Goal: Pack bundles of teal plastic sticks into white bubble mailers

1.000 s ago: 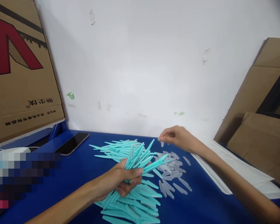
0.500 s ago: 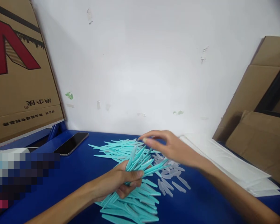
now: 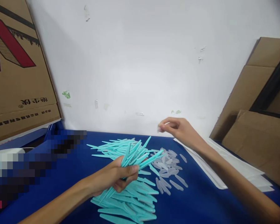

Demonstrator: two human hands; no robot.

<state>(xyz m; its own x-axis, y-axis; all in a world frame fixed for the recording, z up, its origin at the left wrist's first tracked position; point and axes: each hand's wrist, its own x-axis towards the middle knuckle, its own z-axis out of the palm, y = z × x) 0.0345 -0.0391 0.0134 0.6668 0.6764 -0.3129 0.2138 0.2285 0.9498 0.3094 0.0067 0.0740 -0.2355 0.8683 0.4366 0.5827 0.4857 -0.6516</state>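
Observation:
My left hand (image 3: pixel 124 174) is wrapped round a bundle of thin turquoise pieces (image 3: pixel 136 152) that fan out from its top. Below it lies a heap of similar turquoise pieces (image 3: pixel 130 202), and behind it is another turquoise pile (image 3: pixel 116 146). Raised at the right, my right hand (image 3: pixel 174 126) pinches a small pale translucent piece (image 3: pixel 159 127) between thumb and finger. Under and in front of that hand, several translucent clear pieces (image 3: pixel 169 165) are spread on the blue table.
White flat sheets or bags (image 3: pixel 238 165) lie on the blue table (image 3: pixel 196 199) at the right. Cardboard (image 3: pixel 252 133) leans behind them. A large printed carton (image 3: pixel 21 81) stands at the left, and a white wall (image 3: pixel 130 71) rises behind the table.
My right hand has moved right and up, away from the bundle, and a small pale piece now shows in its fingertips. My left hand still holds the bundle.

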